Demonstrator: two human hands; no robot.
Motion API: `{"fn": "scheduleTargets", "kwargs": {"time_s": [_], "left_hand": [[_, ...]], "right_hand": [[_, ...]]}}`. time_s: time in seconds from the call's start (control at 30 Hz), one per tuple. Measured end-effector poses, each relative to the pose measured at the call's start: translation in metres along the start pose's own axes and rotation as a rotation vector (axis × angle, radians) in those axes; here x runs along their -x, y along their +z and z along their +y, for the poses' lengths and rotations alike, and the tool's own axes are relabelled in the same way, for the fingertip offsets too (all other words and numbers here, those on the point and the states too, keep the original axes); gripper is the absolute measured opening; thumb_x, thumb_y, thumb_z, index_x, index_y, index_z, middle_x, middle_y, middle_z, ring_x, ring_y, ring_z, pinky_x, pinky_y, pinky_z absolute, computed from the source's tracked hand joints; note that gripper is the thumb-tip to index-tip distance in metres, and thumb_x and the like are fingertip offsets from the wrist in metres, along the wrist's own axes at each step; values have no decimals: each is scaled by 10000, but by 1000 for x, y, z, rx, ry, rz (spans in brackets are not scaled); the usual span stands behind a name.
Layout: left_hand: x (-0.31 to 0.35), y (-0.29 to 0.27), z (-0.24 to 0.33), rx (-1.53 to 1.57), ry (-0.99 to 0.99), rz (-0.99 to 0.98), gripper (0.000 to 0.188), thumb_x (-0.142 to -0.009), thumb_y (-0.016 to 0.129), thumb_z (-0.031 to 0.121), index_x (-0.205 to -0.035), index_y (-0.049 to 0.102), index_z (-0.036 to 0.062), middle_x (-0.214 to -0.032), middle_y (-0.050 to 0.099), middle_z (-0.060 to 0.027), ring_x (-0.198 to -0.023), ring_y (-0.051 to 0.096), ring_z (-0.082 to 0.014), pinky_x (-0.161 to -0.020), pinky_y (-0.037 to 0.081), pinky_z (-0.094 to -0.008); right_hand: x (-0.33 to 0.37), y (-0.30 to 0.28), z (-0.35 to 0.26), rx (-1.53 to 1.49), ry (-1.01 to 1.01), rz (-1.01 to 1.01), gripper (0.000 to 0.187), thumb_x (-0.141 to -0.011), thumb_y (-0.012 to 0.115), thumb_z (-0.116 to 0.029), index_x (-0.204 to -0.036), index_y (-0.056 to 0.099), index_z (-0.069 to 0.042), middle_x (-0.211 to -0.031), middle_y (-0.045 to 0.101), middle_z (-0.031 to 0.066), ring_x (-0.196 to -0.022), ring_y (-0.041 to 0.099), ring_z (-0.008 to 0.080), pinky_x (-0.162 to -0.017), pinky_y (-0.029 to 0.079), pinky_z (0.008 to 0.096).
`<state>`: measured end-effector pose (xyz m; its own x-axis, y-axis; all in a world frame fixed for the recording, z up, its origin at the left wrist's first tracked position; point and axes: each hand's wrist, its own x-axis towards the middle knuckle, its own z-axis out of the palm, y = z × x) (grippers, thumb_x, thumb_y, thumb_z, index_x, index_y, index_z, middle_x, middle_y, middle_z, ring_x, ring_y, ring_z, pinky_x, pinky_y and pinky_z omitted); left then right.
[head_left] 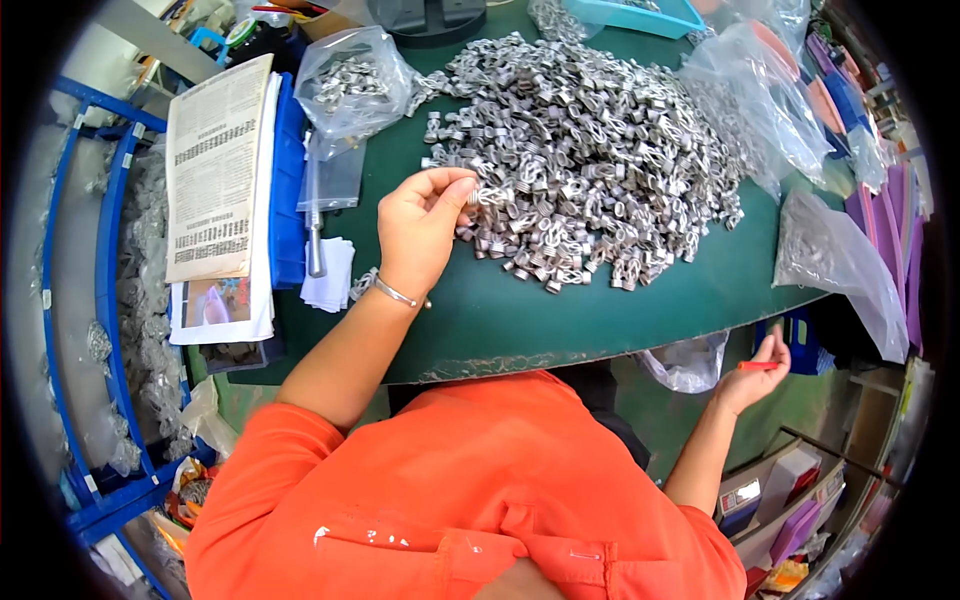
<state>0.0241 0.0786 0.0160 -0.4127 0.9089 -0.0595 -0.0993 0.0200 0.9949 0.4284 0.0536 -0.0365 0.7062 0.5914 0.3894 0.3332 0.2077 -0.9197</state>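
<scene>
A large heap of small silver metal pieces [590, 150], ring-like and looped, covers much of the green table. At the heap's left edge my left hand [418, 225] is closed, thumb and forefinger pinched on a small metal piece [474, 196] that the fingertips partly hide. Beyond the table's front edge, far to the right, my right hand [752, 375] is closed around a thin red stick-like thing [758, 366]. Its kind is not clear. Just behind that hand sits a blue bin [806, 345], below table height.
A clear bag of metal pieces [352, 85] stands at the back left, by a blue tray [288, 190] and printed sheets [215, 170]. White paper slips [328, 275] lie near my left forearm. Plastic bags [765, 100] crowd the right side. A blue rack [105, 290] stands left.
</scene>
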Motion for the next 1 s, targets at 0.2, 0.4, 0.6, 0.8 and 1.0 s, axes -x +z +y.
{"fn": "scheduleTargets", "kwargs": {"time_s": [0.2,0.4,0.6,0.8,1.0], "left_hand": [[24,-1,9,341,-137,-85,143,-844,579,63,-944,592,-39,-820,619,-78,-670,588,-132,-602,489,-239],[40,-3,16,205,-21,-152,145,-844,578,64,-953,579,-31,-846,619,-94,-702,592,-154,-645,504,-264],[46,-10,16,152,55,-242,140,-815,619,43,-928,602,-38,-875,589,-60,-769,585,-111,-671,484,-211],[49,-10,6,-127,288,-280,200,-763,646,-28,-955,595,-50,-878,569,-65,-779,586,-103,-688,493,-213],[51,-9,-5,143,-18,-340,236,-769,622,-60,-993,548,-58,-901,614,-105,-814,606,-145,-730,506,-242]], "right_hand": [[57,101,-102,-254,90,-695,77,-862,525,-37,-916,482,-1,-935,604,143,-766,604,165,-672,494,271],[119,161,-136,-648,591,-1229,95,-840,555,-4,-916,499,2,-909,605,142,-683,615,139,-551,491,215],[130,167,-107,-921,581,-1240,143,-796,586,60,-851,489,-29,-928,610,166,-788,612,179,-682,503,252],[130,162,-102,-779,405,-1173,229,-739,636,90,-800,465,-49,-987,612,172,-843,577,155,-732,473,263],[133,162,-110,-800,209,-1109,361,-701,658,105,-847,376,-67,-967,576,183,-812,572,160,-727,484,274]]}}
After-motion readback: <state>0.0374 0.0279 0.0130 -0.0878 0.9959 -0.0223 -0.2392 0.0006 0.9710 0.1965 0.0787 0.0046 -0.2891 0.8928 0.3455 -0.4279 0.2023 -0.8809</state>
